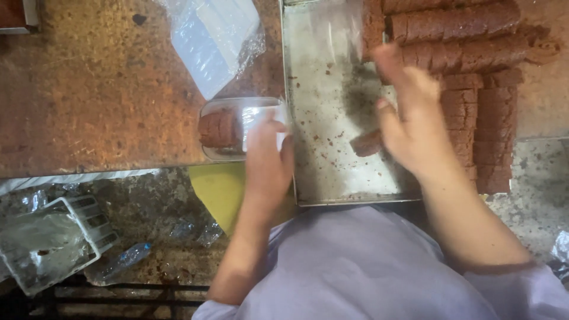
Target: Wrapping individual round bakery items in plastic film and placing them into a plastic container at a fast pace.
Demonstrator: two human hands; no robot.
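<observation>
Packing is under way: the left hand [268,155] grips a clear tub [237,127] beside the metal tray [320,118], brown slices already inside. Loosely open, the right hand [409,115] hovers over a loose brown piece [366,143] on the tray; closing on it looks like the next need.

I see my left hand [268,155] gripping a clear plastic box [237,127] with brown slices inside, just left of the metal tray [323,148]. My right hand [409,118] hovers open over the tray, beside a loose brown piece [366,143].
</observation>
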